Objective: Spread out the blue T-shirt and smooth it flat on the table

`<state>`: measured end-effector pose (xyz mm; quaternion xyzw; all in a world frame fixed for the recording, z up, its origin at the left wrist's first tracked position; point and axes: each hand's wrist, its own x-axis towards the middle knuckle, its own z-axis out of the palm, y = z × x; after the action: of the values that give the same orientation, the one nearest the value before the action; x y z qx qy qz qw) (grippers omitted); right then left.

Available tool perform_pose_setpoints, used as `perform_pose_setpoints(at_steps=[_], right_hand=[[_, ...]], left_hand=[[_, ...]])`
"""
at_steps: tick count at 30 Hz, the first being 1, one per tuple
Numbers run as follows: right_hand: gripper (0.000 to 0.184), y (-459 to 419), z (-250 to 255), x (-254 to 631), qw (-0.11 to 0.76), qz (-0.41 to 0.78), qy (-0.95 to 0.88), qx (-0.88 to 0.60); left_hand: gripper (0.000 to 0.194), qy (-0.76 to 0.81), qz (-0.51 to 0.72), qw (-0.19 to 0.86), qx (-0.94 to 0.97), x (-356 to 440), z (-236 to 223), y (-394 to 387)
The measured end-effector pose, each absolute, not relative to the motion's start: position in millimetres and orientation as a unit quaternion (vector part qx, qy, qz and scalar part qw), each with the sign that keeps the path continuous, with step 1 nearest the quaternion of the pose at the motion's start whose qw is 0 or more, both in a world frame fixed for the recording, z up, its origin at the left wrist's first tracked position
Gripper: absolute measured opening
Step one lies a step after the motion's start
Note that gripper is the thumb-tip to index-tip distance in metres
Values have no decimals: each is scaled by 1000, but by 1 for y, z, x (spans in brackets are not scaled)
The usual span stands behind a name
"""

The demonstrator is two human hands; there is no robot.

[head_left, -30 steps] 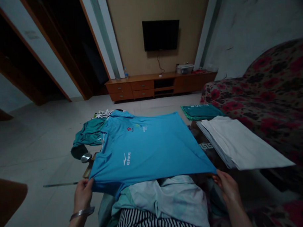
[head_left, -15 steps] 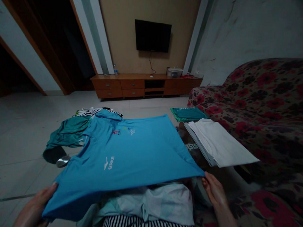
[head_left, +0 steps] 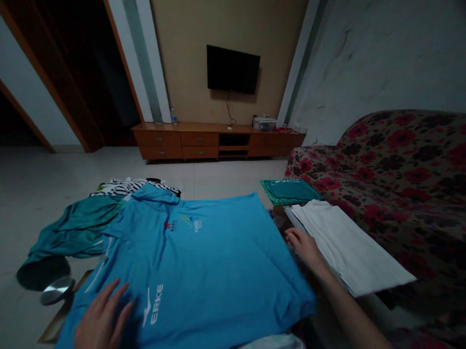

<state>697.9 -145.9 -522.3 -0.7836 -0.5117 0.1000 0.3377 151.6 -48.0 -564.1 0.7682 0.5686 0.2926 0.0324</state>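
A light-blue T-shirt (head_left: 220,256) lies spread out in front of me, its collar to the left and printed logos facing up. My left hand (head_left: 104,316) is open above the lower left part of the shirt, fingers spread beside the white ERKE print; whether it touches the cloth I cannot tell. Beside the shirt's right edge is my right hand (head_left: 304,248), with loosely bent fingers apart from the cloth and nothing seen in them. Pale patterned cloth (head_left: 269,346) shows beneath the near hem.
Folded white clothing (head_left: 346,242) and a folded green garment (head_left: 287,191) lie on the right by the floral sofa (head_left: 401,163). Green clothing (head_left: 78,225) is heaped at left, near a round metal piece (head_left: 57,291). A wooden TV cabinet (head_left: 201,140) stands at the back.
Both hands have let go of the shirt's near corners, and the shirt has come down flat. The right hand has moved forward along its edge; the left has moved inward over it.
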Motion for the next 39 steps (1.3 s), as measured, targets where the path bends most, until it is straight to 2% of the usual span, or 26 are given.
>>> perform_pose_setpoints(at_steps=[3,6,11,13,17,23,29,35,39], right_hand=[[34,-33,-523,724,249,100,-520,-811],[34,58,-535,745,211,91,-504,-833],[40,150,-561,762,183,65,-473,-860],[36,170,-570,767,164,63,-462,-869],[24,188,-583,784,132,53,-436,-889],[29,185,-591,808,107,-8,-415,-903],[25,182,-586,804,97,-34,-447,-889],[31,167,-570,781,130,-93,-490,-857],[38,151,-575,760,156,-83,-561,-809]], left_hand=[[44,490,266,18,830,218,-571,-22],[43,462,234,0,855,255,-587,10],[47,488,151,-23,859,262,-596,60],[50,503,115,-27,856,262,-595,69],[51,511,79,-43,855,268,-594,72],[52,487,64,-46,870,281,-594,73],[50,481,69,-24,874,299,-581,83],[45,491,133,-8,861,322,-545,146],[41,526,104,24,844,341,-538,200]])
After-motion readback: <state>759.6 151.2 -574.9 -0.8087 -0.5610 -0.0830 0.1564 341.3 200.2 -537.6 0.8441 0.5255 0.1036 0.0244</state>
